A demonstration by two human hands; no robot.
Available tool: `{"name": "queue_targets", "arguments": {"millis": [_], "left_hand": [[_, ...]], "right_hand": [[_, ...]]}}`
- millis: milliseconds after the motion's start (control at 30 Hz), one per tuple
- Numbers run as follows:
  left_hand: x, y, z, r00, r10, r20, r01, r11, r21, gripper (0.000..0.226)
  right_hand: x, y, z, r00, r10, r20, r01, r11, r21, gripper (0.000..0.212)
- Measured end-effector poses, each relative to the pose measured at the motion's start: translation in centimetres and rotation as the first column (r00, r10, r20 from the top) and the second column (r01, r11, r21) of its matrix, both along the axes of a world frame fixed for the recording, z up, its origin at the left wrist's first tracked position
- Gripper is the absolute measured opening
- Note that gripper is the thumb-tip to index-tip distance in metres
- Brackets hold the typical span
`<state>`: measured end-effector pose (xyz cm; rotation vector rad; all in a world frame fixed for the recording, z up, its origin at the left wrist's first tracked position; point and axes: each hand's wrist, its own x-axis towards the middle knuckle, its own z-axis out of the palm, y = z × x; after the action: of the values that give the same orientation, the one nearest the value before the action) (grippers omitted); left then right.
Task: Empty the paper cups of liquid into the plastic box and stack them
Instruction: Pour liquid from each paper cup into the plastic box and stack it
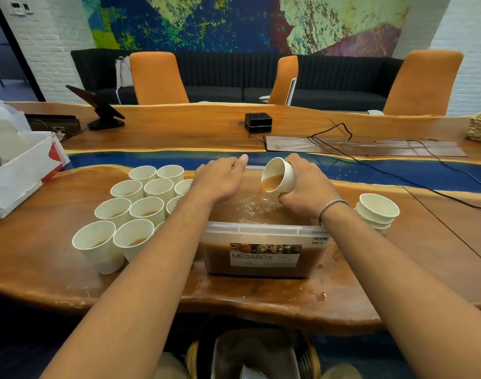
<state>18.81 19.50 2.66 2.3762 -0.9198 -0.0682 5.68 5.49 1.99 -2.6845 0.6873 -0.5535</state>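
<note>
Your right hand [302, 184] is clamped round a tilted paper cup [279, 175], pouring into the plastic box [261, 228] beneath it. Left hand [220, 177] rests on the rim; its grip cannot be told. Hold the lip low; drain fully.

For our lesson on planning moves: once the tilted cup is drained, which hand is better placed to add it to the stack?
Probably the right hand: it grips the cup, and the stack stands just beside its wrist. The left hand is farther off, at the box's left side.
</note>
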Motion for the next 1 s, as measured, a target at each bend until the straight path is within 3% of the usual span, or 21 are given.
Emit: {"name": "queue_targets", "arguments": {"millis": [1000], "left_hand": [[0.39, -0.21, -0.5, 1.0, 0.006, 0.008, -0.006, 1.0, -0.01, 0.057]], "right_hand": [[-0.25, 0.39, 0.24, 0.999, -0.031, -0.026, 0.029, 0.996, -0.082, 0.064]]}}
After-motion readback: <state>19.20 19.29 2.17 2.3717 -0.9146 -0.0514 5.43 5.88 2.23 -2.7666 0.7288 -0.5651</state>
